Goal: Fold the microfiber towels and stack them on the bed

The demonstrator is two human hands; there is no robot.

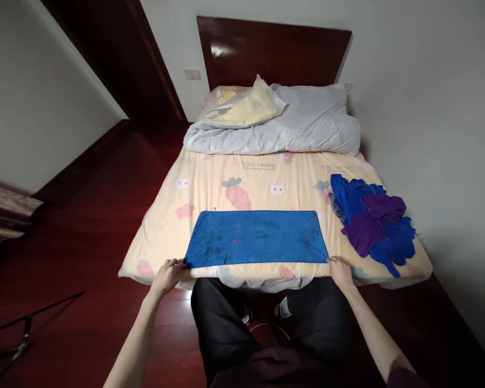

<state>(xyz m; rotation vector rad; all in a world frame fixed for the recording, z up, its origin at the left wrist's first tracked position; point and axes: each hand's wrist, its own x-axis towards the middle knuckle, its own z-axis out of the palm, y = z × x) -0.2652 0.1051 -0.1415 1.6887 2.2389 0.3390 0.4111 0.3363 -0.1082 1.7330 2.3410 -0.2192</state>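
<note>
A blue towel [262,237] with dark stains lies spread flat near the front edge of the bed. My left hand [170,274] pinches its near left corner. The near right corner is gripped between the fingers of my right hand [339,270]. Both hands rest low at the bed's edge, and the towel's near side runs almost straight between them. To the right of the towel lies a loose pile of blue and purple cloths [382,221].
A peach bedsheet [165,215] printed with carrots and rabbits covers the bed. A folded grey quilt [307,118] lies by the dark wooden headboard [275,51]. A black metal stand [26,328] is on the red floor at left. A curtain [4,215] hangs at the left edge.
</note>
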